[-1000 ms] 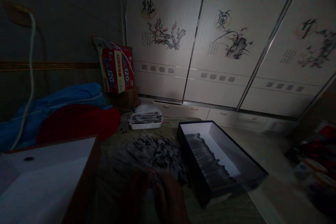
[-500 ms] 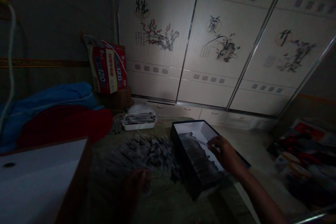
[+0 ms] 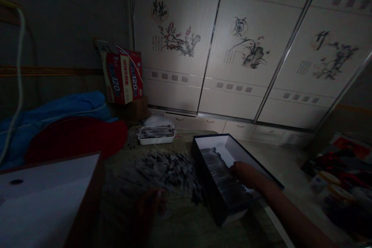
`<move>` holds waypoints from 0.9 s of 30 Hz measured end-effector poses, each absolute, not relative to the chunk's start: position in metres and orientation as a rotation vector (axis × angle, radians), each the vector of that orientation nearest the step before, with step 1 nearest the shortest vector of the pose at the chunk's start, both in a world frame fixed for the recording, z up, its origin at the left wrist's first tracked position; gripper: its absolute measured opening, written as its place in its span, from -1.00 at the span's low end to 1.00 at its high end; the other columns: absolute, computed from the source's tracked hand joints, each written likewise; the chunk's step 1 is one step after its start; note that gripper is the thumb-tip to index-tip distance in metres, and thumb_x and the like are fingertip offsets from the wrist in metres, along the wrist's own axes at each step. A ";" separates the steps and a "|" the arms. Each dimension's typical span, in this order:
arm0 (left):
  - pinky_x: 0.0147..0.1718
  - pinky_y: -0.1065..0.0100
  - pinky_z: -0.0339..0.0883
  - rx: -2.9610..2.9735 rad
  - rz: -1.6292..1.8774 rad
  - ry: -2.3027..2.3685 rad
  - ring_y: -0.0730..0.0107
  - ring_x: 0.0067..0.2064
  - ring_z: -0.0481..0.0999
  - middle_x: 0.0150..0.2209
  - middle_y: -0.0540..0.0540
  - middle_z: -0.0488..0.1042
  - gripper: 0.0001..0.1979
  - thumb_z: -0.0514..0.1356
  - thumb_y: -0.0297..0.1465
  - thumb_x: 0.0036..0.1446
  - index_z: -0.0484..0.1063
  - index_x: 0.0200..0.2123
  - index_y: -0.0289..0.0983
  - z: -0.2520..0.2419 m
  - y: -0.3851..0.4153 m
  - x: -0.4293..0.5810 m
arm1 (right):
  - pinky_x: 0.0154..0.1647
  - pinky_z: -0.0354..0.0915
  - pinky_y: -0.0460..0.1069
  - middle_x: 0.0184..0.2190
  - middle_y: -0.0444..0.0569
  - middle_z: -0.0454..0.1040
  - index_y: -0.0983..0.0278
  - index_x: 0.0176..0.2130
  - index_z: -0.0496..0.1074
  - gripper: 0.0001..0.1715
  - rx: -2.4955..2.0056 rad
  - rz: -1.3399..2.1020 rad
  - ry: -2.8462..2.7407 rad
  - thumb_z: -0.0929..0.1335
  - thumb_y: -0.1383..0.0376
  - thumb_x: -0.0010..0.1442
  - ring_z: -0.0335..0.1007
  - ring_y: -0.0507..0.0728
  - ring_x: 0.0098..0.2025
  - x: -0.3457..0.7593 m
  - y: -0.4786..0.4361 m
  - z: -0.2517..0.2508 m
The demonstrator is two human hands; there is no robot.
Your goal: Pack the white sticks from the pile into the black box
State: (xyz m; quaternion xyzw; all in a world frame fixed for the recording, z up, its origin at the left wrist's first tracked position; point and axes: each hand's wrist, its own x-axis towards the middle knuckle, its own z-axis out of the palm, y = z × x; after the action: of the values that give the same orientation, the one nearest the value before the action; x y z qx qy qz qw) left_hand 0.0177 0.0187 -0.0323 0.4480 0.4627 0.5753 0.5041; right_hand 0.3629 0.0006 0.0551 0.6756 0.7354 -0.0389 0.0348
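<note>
The room is very dark. My right hand (image 3: 244, 173) reaches into a long black box (image 3: 207, 186) with a white inside, its fingers curled down on the row of thin dark sticks (image 3: 221, 174) packed along the box's left side. Whether the fingers pinch a stick is too dim to see. My left hand (image 3: 151, 205) rests on the table at the near edge of a loose heap of the same dark sticks (image 3: 165, 168), fingers bent, barely visible.
A white tray (image 3: 157, 138) with more sticks sits behind the heap. A white-lined box lid (image 3: 43, 197) lies at left, beside red (image 3: 75, 135) and blue cloth (image 3: 58, 110). A red carton (image 3: 122, 77) leans by the wall. Painted sliding wardrobe doors (image 3: 232, 46) stand behind. Clutter lies at right (image 3: 340, 178).
My right hand went from in front of me, beside the left hand, out into the black box, then lowered onto the row of sticks. My left hand stayed at the heap.
</note>
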 end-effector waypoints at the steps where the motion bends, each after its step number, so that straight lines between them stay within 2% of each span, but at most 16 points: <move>1: -0.71 0.41 0.25 1.076 1.387 1.118 0.43 -0.70 0.38 -0.71 0.01 0.43 -0.52 0.24 0.07 -0.23 0.47 -0.55 -0.28 -0.030 0.018 0.018 | -0.37 0.18 -0.08 -0.39 0.10 0.54 0.29 -0.40 0.55 -0.73 2.066 -0.127 2.265 0.26 0.48 0.06 0.48 0.15 -0.29 0.364 0.000 0.054; 7: -0.71 0.42 0.27 1.049 1.391 1.110 0.44 -0.70 0.38 -0.71 0.01 0.45 -0.54 0.27 0.05 -0.24 0.48 -0.55 -0.28 -0.025 0.016 0.016 | -0.35 0.18 -0.08 -0.36 0.10 0.56 0.27 -0.41 0.55 -0.68 2.066 -0.118 2.270 0.25 0.52 0.01 0.48 0.15 -0.26 0.376 0.000 0.046; 12: -0.71 0.43 0.24 1.044 1.410 1.091 0.45 -0.71 0.37 -0.71 0.01 0.44 -0.54 0.27 0.03 -0.22 0.49 -0.55 -0.30 -0.030 0.018 0.016 | -0.38 0.19 -0.09 -0.40 0.09 0.56 0.30 -0.45 0.54 -0.74 2.074 -0.169 2.219 0.27 0.50 -0.02 0.49 0.16 -0.31 0.385 0.007 0.032; 16: -0.72 0.44 0.23 1.031 1.426 1.087 0.45 -0.70 0.37 -0.71 0.02 0.44 -0.54 0.27 0.03 -0.24 0.48 -0.55 -0.29 -0.028 0.017 0.017 | -0.29 0.22 -0.10 -0.30 0.06 0.55 0.28 -0.28 0.53 -0.68 2.120 -0.168 2.244 0.29 0.50 -0.03 0.48 0.14 -0.23 0.386 0.009 0.028; 21: -0.75 0.44 0.18 1.039 1.455 1.153 0.47 -0.72 0.32 -0.71 0.03 0.42 -0.52 0.23 0.07 -0.22 0.47 -0.54 -0.28 -0.024 0.013 0.017 | -0.21 0.25 -0.03 -0.26 0.13 0.52 0.33 -0.23 0.47 -0.70 2.305 -0.004 2.265 0.19 0.42 0.18 0.45 0.16 -0.20 0.372 -0.002 0.048; 24: -0.75 0.46 0.17 1.053 1.511 1.224 0.50 -0.72 0.29 -0.71 0.06 0.39 -0.51 0.20 0.07 -0.17 0.48 -0.47 -0.27 -0.023 0.010 0.014 | -0.12 0.26 -0.02 -0.13 0.11 0.47 0.30 -0.07 0.39 -0.64 2.470 0.149 2.368 0.12 0.29 0.30 0.42 0.14 -0.11 0.340 -0.022 0.067; 27: -0.73 0.46 0.19 1.076 1.529 1.256 0.48 -0.69 0.31 -0.68 0.07 0.39 -0.51 0.18 0.06 -0.13 0.47 -0.39 -0.27 -0.018 0.007 0.008 | -0.19 0.31 -0.03 -0.20 0.04 0.49 0.25 -0.11 0.39 -0.67 2.570 0.264 2.775 0.15 0.19 0.30 0.45 0.13 -0.19 0.290 -0.050 0.072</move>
State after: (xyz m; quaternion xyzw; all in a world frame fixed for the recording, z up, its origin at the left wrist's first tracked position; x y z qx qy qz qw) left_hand 0.0081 0.0071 -0.0181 0.4313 0.5034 0.6128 0.4301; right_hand 0.2896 -0.0503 0.0724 0.6424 0.6935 0.0660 -0.3194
